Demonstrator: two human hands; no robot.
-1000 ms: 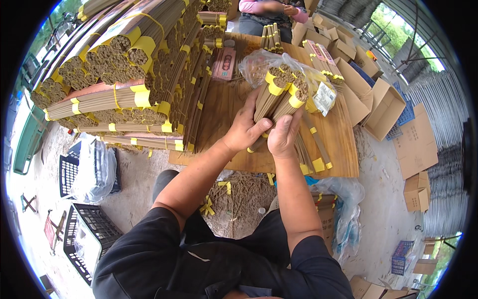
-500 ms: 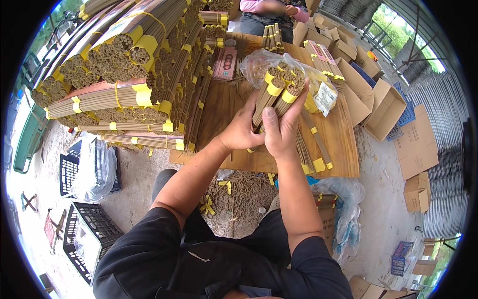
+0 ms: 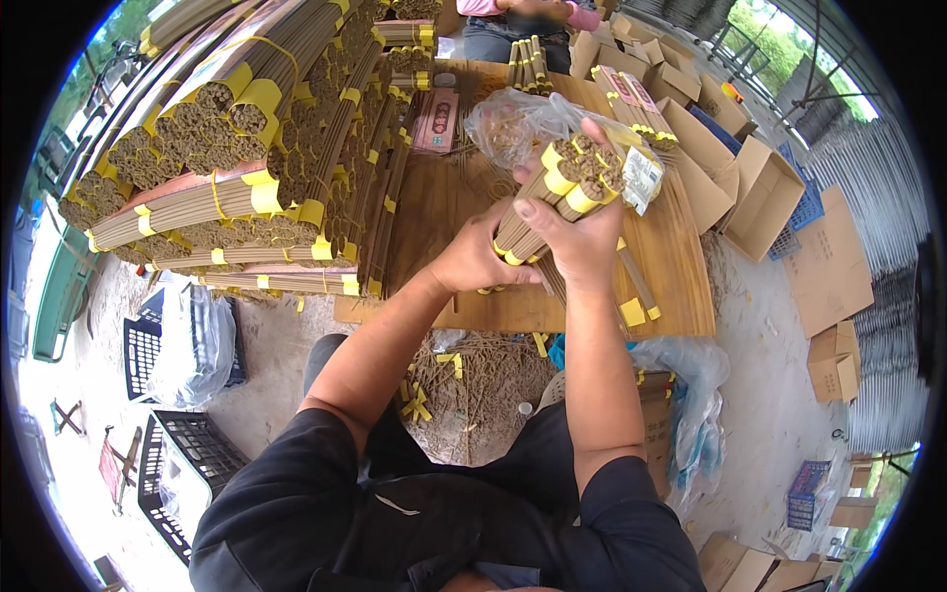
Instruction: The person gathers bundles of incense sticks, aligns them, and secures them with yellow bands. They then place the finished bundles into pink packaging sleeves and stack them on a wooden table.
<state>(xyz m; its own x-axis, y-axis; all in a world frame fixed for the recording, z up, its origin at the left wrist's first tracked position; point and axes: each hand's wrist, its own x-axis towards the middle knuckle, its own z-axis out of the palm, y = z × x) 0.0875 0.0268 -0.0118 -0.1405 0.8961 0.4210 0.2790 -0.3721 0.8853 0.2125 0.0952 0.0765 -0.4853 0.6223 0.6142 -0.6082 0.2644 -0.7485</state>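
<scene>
Several bundles of brown incense sticks [image 3: 531, 219], each wrapped with yellow paper bands, are gathered together above the wooden table. My left hand [image 3: 475, 255] is closed round their lower left side. Against their right side, my right hand [image 3: 584, 245] is closed with its thumb across the front and its fingers behind. The bundles lean to the upper right, and their round cut ends face up towards me. Most of the fingers are hidden behind the sticks. Below my right hand, a loose banded bundle [image 3: 639, 281] lies on the table near a yellow paper slip [image 3: 632, 313].
A tall stack of incense bundles [image 3: 227, 148] fills the table's left side. Behind my hands lie a clear plastic bag [image 3: 498, 128] and a pink printed card [image 3: 436, 120]. Across the wooden table [image 3: 681, 286] sits a person [image 3: 513, 39]. Cardboard boxes [image 3: 764, 197] stand right; black crates [image 3: 187, 454] left.
My hands have shifted a little right with the bundles, which now tilt further to the right. My right hand has turned, and its thumb lies more across the front.
</scene>
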